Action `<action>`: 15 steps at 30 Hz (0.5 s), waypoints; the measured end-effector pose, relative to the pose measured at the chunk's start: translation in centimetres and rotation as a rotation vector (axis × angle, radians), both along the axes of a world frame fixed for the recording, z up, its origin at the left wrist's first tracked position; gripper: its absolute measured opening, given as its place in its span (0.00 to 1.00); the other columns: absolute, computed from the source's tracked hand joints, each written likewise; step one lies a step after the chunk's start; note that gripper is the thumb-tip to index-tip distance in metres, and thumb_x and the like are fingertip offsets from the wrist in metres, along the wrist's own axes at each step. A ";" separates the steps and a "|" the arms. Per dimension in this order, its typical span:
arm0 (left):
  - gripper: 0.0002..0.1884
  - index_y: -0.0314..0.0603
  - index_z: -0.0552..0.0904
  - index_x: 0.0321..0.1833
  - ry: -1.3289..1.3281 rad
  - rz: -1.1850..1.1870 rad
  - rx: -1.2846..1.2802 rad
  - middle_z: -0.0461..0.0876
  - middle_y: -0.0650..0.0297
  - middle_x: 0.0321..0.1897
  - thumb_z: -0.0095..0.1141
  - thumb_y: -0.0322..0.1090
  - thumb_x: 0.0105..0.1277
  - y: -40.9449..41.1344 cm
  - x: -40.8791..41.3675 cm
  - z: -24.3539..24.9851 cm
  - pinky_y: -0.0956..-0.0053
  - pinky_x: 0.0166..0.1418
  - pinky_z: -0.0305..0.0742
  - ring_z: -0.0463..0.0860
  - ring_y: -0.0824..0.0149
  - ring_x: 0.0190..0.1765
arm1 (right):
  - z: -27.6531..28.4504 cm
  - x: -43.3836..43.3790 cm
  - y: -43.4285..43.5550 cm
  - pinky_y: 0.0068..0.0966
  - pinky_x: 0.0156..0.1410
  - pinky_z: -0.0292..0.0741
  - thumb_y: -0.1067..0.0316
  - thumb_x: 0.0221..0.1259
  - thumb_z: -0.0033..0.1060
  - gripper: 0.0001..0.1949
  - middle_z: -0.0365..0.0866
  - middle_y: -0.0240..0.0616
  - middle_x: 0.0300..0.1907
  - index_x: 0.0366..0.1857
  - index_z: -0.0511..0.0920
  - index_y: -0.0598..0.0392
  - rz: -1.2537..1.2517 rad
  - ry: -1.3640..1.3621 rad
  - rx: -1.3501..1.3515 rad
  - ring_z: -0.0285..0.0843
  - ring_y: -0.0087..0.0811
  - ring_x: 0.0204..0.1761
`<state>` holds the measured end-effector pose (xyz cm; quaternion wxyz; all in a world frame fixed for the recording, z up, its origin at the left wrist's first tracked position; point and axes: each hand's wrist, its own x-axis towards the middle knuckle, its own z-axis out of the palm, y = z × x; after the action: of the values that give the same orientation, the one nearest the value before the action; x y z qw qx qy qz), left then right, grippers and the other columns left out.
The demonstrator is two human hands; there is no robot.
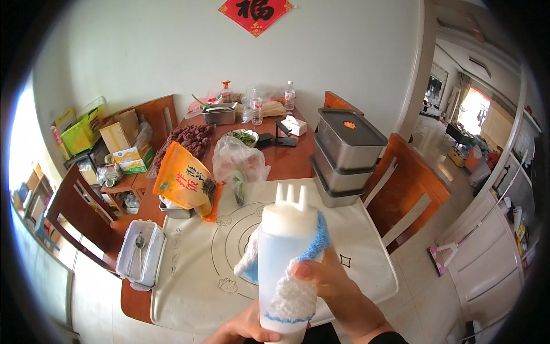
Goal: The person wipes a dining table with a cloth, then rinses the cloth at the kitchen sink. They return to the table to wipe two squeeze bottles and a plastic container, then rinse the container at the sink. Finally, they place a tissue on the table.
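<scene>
A translucent plastic squeeze bottle (273, 258) with a white cap and three nozzles stands nearly upright before me, above the front of the table. My left hand (245, 324) grips it near the base. With my right hand (328, 273) I hold a white and blue fluffy cloth (294, 296) against the bottle's right side, thumb in front. Part of the cloth shows behind the bottle on the left. Beneath lies a pale baking mat (193, 296) printed with circles and small drawings.
Three lidded steel containers (350, 146) are stacked at the right. An orange food pouch (184, 180) leans over a small metal tray (174, 210). At the left edge sits a plastic box (144, 258) holding a spoon (140, 245). A plastic bag (240, 159) lies farther back. Wooden chairs (408, 189) flank the table.
</scene>
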<state>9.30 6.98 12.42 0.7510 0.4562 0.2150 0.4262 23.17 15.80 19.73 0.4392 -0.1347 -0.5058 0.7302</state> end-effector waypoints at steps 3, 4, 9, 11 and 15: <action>0.46 0.32 0.62 0.61 -0.159 -0.045 -0.095 0.75 0.50 0.50 0.72 0.41 0.38 0.8 -0.6 -2.7 0.65 0.56 0.71 0.76 0.57 0.53 | -1.8 -0.3 -0.9 0.26 0.49 0.72 0.60 0.47 0.67 0.26 0.75 0.36 0.43 0.50 0.69 0.58 -0.012 -0.187 0.048 0.73 0.26 0.45; 0.45 0.32 0.62 0.61 -0.175 0.023 -0.111 0.74 0.51 0.51 0.71 0.41 0.38 0.7 -0.8 -3.3 0.65 0.57 0.70 0.75 0.58 0.54 | -1.1 -0.1 -1.9 0.26 0.50 0.72 0.59 0.47 0.67 0.26 0.75 0.37 0.43 0.49 0.69 0.58 -0.045 -0.324 0.097 0.73 0.26 0.45; 0.45 0.32 0.61 0.62 0.354 0.323 0.102 0.73 0.57 0.52 0.70 0.38 0.38 2.0 -1.7 -3.2 0.68 0.60 0.65 0.72 0.63 0.55 | -2.7 -0.4 -4.1 0.28 0.50 0.72 0.58 0.44 0.69 0.31 0.73 0.40 0.46 0.53 0.65 0.60 -0.175 -0.479 0.169 0.71 0.30 0.48; 0.51 0.31 0.54 0.65 0.262 0.376 0.087 0.66 0.53 0.58 0.71 0.45 0.41 1.7 -1.0 -2.3 0.66 0.64 0.60 0.66 0.61 0.61 | -3.1 -0.1 -3.7 0.29 0.51 0.71 0.61 0.46 0.68 0.29 0.73 0.40 0.46 0.52 0.66 0.60 -0.219 -0.466 0.217 0.71 0.29 0.48; 0.54 0.32 0.44 0.69 0.310 0.564 0.274 0.58 0.50 0.62 0.66 0.53 0.50 1.4 -1.6 -2.3 0.63 0.68 0.53 0.58 0.58 0.66 | -2.2 0.7 -1.0 0.28 0.55 0.67 0.58 0.48 0.68 0.32 0.70 0.38 0.48 0.55 0.63 0.58 -0.014 -0.355 0.093 0.68 0.29 0.51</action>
<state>7.68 8.36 10.14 0.4936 0.5348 0.3850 0.5675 23.85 14.81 17.48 0.3536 -0.2446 -0.6077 0.6677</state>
